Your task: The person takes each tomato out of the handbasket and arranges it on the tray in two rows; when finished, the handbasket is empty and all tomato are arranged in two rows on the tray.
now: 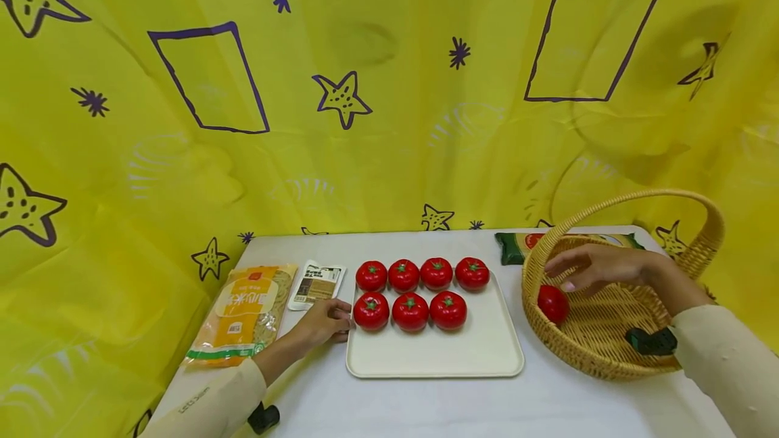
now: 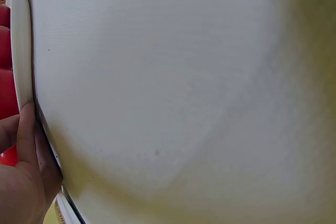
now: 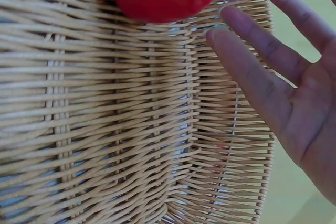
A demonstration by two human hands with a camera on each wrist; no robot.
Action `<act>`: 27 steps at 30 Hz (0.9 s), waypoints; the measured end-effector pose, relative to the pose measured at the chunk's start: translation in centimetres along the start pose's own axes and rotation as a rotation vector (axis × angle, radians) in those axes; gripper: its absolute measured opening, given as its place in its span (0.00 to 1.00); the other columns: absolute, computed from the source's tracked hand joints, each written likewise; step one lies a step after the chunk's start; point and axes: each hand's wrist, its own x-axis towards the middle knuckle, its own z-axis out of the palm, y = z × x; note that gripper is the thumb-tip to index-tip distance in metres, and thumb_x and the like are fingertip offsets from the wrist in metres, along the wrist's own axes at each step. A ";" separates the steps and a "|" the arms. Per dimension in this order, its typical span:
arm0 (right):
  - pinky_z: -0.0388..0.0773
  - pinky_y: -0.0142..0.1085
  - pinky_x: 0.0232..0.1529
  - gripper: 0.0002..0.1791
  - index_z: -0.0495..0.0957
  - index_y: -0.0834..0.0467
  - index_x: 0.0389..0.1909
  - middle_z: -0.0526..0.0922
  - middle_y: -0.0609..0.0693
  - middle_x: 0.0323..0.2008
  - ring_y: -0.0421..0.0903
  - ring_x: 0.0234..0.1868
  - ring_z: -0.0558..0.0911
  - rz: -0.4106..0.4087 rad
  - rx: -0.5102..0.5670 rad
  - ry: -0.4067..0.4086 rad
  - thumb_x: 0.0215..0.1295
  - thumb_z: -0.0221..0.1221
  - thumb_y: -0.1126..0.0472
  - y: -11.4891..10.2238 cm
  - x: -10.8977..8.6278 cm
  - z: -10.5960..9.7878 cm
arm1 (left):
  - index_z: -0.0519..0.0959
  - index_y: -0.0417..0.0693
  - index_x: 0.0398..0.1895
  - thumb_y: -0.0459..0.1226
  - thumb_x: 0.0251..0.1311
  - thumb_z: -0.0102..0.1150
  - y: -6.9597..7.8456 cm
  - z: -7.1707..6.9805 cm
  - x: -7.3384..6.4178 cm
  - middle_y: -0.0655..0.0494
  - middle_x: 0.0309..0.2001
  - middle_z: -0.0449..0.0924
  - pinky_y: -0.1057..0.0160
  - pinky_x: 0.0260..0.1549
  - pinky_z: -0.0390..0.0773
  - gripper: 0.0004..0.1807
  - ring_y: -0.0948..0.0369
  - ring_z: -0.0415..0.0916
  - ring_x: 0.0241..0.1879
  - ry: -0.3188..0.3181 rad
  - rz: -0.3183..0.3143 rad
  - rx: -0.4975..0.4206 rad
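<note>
My left hand (image 1: 325, 323) is at the left edge of a cream tray (image 1: 435, 360), and in the left wrist view its fingers (image 2: 27, 135) pinch the rim. Several red tomatoes (image 1: 410, 311) with green tops sit in two rows on the tray, toward its back left. On the right stands a wicker basket (image 1: 599, 330) with a tall arched handle. One tomato (image 1: 553, 304) lies inside, against the basket's left wall. Above it is my right hand (image 1: 599, 268), fingers spread and holding nothing; the right wrist view shows a gap between the fingertips (image 3: 218, 35) and the tomato.
Left of the tray lie an orange-and-clear food bag (image 1: 243, 313) and a small white packet (image 1: 316, 284). A green packet (image 1: 511, 247) lies behind the basket, partly hidden by it. A yellow patterned curtain (image 1: 389, 174) hangs behind the white-covered table (image 1: 389, 411).
</note>
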 end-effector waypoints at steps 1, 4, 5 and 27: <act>0.83 0.53 0.55 0.32 0.66 0.66 0.70 0.67 0.70 0.69 0.59 0.63 0.76 0.004 0.001 -0.005 0.69 0.61 0.58 0.1 0.1 0.0 | 0.72 0.25 0.54 0.22 0.61 0.59 0.0 0.0 0.0 0.45 0.36 0.78 0.61 0.35 0.89 0.18 0.61 0.80 0.32 -0.003 0.000 0.002; 0.83 0.53 0.55 0.31 0.67 0.67 0.68 0.68 0.69 0.67 0.56 0.61 0.78 0.011 0.011 -0.029 0.69 0.61 0.59 0.3 0.4 0.1 | 0.72 0.26 0.55 0.23 0.61 0.59 0.0 0.1 -0.1 0.45 0.36 0.79 0.61 0.36 0.89 0.18 0.61 0.81 0.33 -0.004 -0.002 0.008; 0.83 0.53 0.55 0.30 0.68 0.67 0.68 0.69 0.69 0.67 0.55 0.60 0.78 0.014 0.013 -0.036 0.69 0.62 0.59 0.3 0.5 0.1 | 0.72 0.26 0.55 0.23 0.61 0.60 0.1 0.1 -0.1 0.45 0.36 0.79 0.61 0.36 0.89 0.18 0.61 0.81 0.33 -0.002 -0.005 0.011; 0.86 0.43 0.50 0.29 0.72 0.68 0.64 0.80 0.59 0.56 0.53 0.50 0.84 0.069 0.095 -0.123 0.64 0.66 0.63 0.9 2.8 1.1 | 0.72 0.26 0.55 0.23 0.61 0.60 0.2 -0.1 0.1 0.45 0.37 0.79 0.61 0.36 0.89 0.19 0.61 0.80 0.32 -0.010 -0.011 0.019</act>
